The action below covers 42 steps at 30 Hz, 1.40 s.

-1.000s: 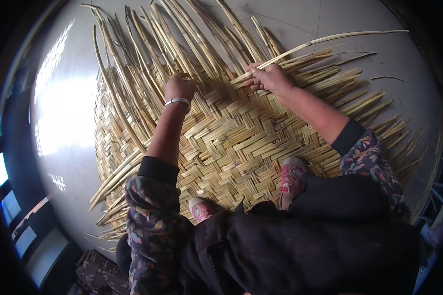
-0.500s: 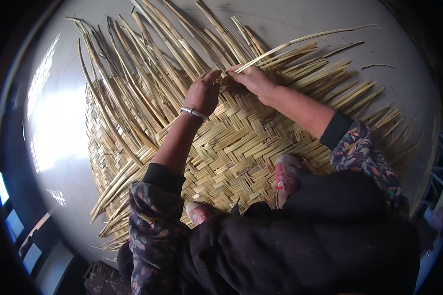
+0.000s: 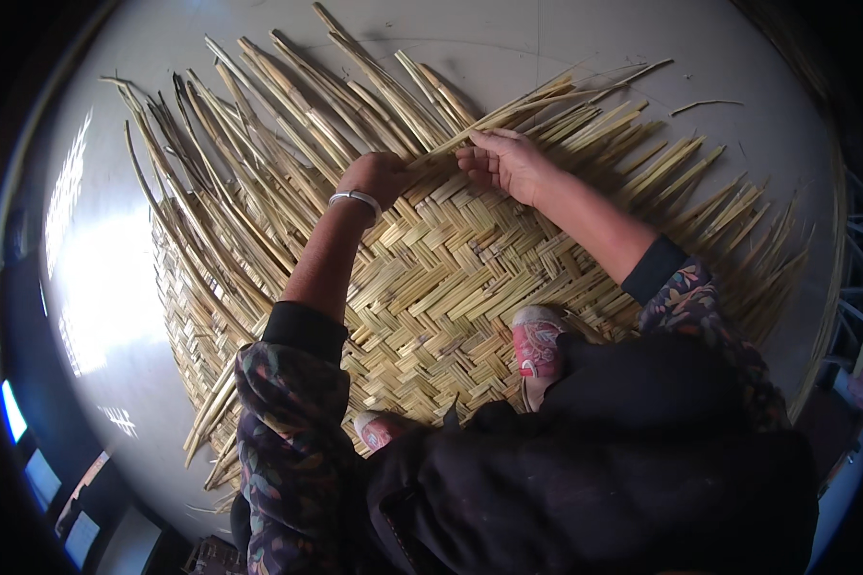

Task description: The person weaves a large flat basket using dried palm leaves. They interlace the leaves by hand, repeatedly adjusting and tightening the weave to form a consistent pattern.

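A mat of flat, pale yellow reed strips (image 3: pixel 441 297) in a zigzag weave lies on the floor, long loose ends fanning out along its far and right sides. At the mat's far edge, my left hand (image 3: pixel 374 177), with a silver bangle at its wrist, is closed on a reed strip (image 3: pixel 523 107) that slants up to the right. My right hand (image 3: pixel 508 165) is just right of it, palm turned left and fingers loosely curled apart. Its thumb lies against or close to that strip. My left fingertips are partly hidden among the reeds.
My pink-patterned shoes (image 3: pixel 537 347) stand on the mat's near part. Smooth grey floor (image 3: pixel 585 38) surrounds the mat, with bright glare at left. A loose reed scrap (image 3: pixel 707 103) lies at the far right. Dark shelving or furniture shows along the left rim.
The long strip, raised to the right before, now lies lower along the other loose ends. My right fingers have loosened from a pinch and moved slightly away from my left hand. The view has shifted a little.
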### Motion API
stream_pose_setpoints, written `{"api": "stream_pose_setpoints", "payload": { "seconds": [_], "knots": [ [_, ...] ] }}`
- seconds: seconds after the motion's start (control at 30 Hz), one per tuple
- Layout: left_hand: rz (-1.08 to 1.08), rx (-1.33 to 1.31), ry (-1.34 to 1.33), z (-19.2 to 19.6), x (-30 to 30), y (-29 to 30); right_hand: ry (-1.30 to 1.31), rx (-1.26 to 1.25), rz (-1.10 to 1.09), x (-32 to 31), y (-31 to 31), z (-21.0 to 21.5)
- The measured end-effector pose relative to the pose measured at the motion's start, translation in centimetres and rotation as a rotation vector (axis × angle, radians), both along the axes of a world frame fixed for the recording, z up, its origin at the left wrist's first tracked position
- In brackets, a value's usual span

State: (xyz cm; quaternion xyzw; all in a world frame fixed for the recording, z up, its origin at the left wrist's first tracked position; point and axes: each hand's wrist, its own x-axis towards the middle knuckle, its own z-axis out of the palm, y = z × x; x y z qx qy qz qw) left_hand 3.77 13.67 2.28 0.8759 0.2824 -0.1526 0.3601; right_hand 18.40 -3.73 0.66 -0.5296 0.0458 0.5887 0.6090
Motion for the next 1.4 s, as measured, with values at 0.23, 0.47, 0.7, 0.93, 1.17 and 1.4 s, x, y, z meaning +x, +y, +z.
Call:
{"api": "stream_pose_setpoints", "payload": {
  "seconds": [0.23,0.47,0.7,0.93,1.17,1.4],
  "knots": [
    [0.019,-0.030,0.012,0.2,-0.2,0.5,0.020,0.119,-0.024,0.4,0.4,0.2],
    [0.089,-0.105,-0.094,-1.2,-1.1,0.5,-0.094,0.103,0.127,2.3,1.9,0.6],
    [0.314,0.021,-0.272,-1.0,-2.0,-2.1,-0.437,0.151,0.409,3.4,7.1,1.5],
    [0.457,0.305,-0.154,0.7,-1.5,-3.0,-0.841,-0.053,0.745,2.5,10.1,-0.4],
    [0.504,0.446,-0.258,0.5,-1.6,-3.7,-0.628,-0.138,0.842,3.3,11.3,-0.4],
    [0.550,0.436,-0.327,0.8,-2.0,-4.3,-0.572,-0.204,0.870,2.9,11.5,1.2]
  ]
}}
